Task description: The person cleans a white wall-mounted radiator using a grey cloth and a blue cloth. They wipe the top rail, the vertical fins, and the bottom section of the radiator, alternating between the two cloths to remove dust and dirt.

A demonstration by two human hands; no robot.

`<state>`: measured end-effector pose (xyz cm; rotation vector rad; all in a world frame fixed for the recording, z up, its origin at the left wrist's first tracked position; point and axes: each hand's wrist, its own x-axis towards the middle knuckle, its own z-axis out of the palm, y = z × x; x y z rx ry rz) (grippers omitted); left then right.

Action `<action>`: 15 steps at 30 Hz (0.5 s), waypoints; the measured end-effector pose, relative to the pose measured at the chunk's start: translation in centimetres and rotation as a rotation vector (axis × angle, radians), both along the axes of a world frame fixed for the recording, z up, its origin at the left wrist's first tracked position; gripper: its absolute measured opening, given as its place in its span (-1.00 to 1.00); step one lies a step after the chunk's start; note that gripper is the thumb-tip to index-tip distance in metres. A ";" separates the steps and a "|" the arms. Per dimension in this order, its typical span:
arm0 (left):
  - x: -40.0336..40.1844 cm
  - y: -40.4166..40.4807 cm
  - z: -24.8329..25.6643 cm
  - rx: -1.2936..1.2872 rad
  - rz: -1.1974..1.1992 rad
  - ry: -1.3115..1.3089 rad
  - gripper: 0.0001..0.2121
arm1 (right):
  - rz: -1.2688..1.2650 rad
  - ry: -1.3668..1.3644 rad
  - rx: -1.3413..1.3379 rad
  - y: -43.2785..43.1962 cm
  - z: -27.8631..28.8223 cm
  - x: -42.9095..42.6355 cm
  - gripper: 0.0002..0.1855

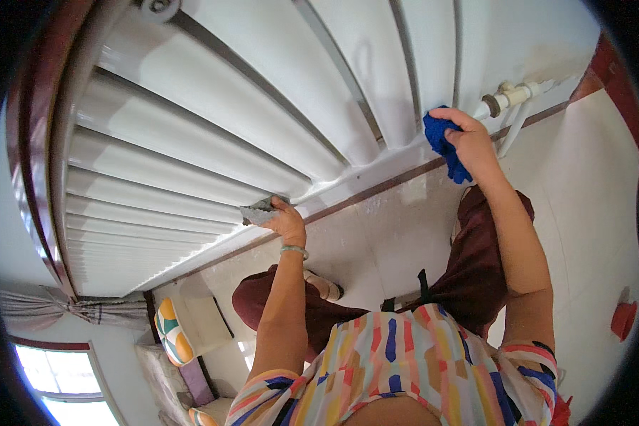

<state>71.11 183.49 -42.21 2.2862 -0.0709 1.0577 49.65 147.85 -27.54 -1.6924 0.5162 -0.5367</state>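
A white column radiator (191, 106) spans the upper left and top of the head view. My left hand (287, 221) holds a grey cloth (259, 212) against the lower ends of its columns; a bangle circles that wrist. Farther right, my right hand (471, 141) grips a crumpled blue cloth (442, 138) by the lower end of another column, close to the pipe valve (511, 98). Part of the blue cloth hangs below the fingers. Both cloths are partly covered by the fingers.
A dark skirting strip (367, 194) runs along the tiled floor (564, 213) under the radiator. A sofa with patterned cushions (173, 331) stands at lower left, near a window (58, 378) and a tied curtain (112, 313). A red object (624, 321) lies at far right.
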 end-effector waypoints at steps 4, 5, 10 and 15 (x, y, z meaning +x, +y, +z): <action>0.8 -2.0 4.4 -0.242 0.066 0.226 -0.31 | -0.042 0.049 -0.068 -0.2 -0.8 0.4 -0.58; 0.7 -3.6 6.5 -0.336 0.061 0.143 -0.30 | -0.041 0.039 -0.105 -0.4 -1.5 0.5 -0.58; 2.8 -4.8 15.7 -0.284 0.347 -0.108 -0.37 | -0.023 0.047 -0.051 0.2 -0.7 0.8 -0.55; 3.6 -2.8 23.7 -0.395 0.102 -0.251 -0.28 | -0.047 -0.039 -0.020 0.2 -1.3 0.9 -0.55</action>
